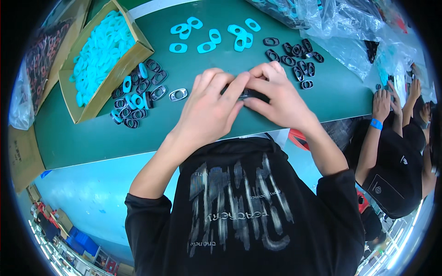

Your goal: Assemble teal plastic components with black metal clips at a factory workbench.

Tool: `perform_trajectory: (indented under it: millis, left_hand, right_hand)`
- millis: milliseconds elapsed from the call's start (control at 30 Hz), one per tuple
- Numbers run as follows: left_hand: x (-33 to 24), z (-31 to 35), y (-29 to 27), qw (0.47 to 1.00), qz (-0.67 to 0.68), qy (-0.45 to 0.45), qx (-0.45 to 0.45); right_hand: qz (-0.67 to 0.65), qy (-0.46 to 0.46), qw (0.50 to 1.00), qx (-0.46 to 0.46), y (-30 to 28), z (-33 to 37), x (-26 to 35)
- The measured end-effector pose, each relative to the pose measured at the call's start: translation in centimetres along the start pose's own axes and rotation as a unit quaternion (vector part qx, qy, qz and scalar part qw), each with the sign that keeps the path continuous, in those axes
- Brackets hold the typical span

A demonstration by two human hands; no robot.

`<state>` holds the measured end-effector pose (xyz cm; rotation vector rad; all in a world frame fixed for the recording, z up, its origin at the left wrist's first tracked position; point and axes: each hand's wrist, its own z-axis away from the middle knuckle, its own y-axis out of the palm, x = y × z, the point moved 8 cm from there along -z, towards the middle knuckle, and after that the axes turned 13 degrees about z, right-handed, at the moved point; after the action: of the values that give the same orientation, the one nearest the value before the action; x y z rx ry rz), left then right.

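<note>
My left hand [207, 103] and my right hand [280, 99] meet over the green table, fingers closed on a small black plastic part [257, 95]. Fingers cover much of it, so its full shape is hidden. Left of my left hand lies a single oval ring with a pale, shiny face [178, 94]. Past it is a heap of black oval rings [143, 85] mixed with some turquoise ones [137, 100]. Loose turquoise rings [206, 47] are scattered beyond my hands. More black rings [288, 60] lie beyond my right hand.
A cardboard box [140, 49] full of turquoise rings stands at the left on the green table [83, 142]. Clear plastic bags [340, 43] cover the far right. Co-workers' hands [381, 105] rest at the table's right edge. Another open carton [54, 76] sits far left.
</note>
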<state>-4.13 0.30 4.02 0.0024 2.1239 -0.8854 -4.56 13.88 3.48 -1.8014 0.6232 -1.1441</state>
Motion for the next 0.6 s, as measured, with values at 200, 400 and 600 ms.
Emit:
perform_trajectory:
  millis: [200,400,600]
  left_hand:
    - [0.5,0.3,-0.3,0.997,-0.059,-0.015,0.049]
    - [2.1,-0.9,-7.2,0.984,-0.147,-0.099,0.009]
    - [4.6,-4.4,-4.5,0.974,-0.222,-0.051,-0.024]
  right_hand:
    - [0.200,0.107,0.964,-0.137,-4.0,-0.6,-3.7]
    - [0.204,0.041,0.968,-0.143,-3.3,-1.1,-3.6]
    - [0.129,0.012,0.987,-0.096,-2.1,-0.3,-0.7]
